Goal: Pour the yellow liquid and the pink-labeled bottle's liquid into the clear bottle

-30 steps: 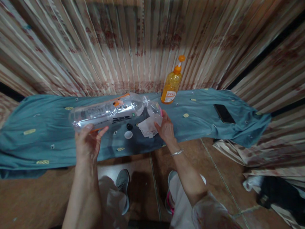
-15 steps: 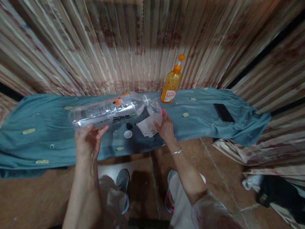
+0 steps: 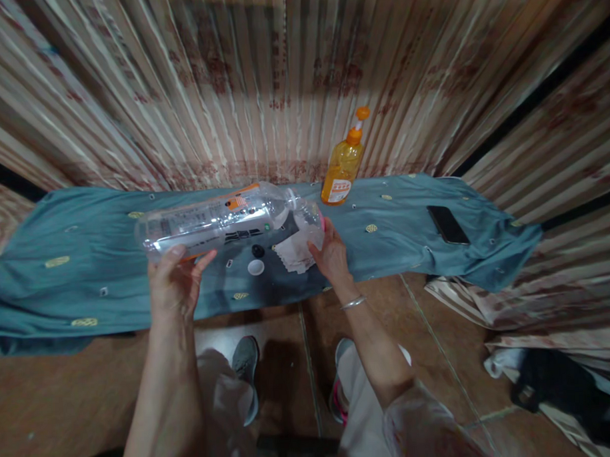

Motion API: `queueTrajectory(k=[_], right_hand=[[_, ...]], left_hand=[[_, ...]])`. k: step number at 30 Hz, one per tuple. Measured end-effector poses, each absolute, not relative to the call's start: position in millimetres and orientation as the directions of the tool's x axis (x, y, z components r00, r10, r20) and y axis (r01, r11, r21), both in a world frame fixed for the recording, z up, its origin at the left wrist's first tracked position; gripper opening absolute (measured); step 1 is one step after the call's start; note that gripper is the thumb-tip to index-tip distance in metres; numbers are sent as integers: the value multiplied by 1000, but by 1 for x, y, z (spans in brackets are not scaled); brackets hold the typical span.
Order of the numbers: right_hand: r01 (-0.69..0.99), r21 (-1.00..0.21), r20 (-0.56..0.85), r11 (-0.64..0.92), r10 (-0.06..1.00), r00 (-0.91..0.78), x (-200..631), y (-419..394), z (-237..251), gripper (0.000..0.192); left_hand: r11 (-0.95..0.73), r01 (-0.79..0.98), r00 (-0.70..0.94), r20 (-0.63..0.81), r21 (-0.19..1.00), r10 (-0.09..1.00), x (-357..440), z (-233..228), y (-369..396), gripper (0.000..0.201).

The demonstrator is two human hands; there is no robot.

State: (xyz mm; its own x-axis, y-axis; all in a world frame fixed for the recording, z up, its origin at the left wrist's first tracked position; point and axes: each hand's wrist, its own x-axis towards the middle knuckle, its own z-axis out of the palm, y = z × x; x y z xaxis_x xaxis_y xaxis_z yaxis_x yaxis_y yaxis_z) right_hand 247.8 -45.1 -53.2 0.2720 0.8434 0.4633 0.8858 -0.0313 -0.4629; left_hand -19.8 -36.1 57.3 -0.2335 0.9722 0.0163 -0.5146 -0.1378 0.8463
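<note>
My left hand (image 3: 174,280) is closed from below around the base end of a large clear plastic bottle (image 3: 209,222) with a printed label and orange patches. The bottle lies nearly level above the cloth, its neck pointing right and slightly up. My right hand (image 3: 330,251) grips a small clear plastic container (image 3: 308,218) with a pink end. This container meets the bottle's mouth; whether the two are joined I cannot tell. Beneath them, a white crinkled-edged paper piece (image 3: 294,252) lies by a white round cap (image 3: 255,267) and a small black round piece (image 3: 258,251).
A blue-green patterned cloth (image 3: 112,295) covers the narrow table. Behind the right hand stands an orange pump bottle (image 3: 340,170), close to the striped curtain (image 3: 250,90). A black phone (image 3: 447,224) lies at the right. Dark fabric (image 3: 561,386) is on the floor, lower right.
</note>
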Motion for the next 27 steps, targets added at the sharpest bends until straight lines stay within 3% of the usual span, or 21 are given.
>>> queueTrajectory(k=[27], right_hand=[[885, -464, 461, -44, 841, 283, 247, -45, -52, 67]], left_hand=[[-166, -505, -226, 57, 847, 973, -22, 53, -34, 42]])
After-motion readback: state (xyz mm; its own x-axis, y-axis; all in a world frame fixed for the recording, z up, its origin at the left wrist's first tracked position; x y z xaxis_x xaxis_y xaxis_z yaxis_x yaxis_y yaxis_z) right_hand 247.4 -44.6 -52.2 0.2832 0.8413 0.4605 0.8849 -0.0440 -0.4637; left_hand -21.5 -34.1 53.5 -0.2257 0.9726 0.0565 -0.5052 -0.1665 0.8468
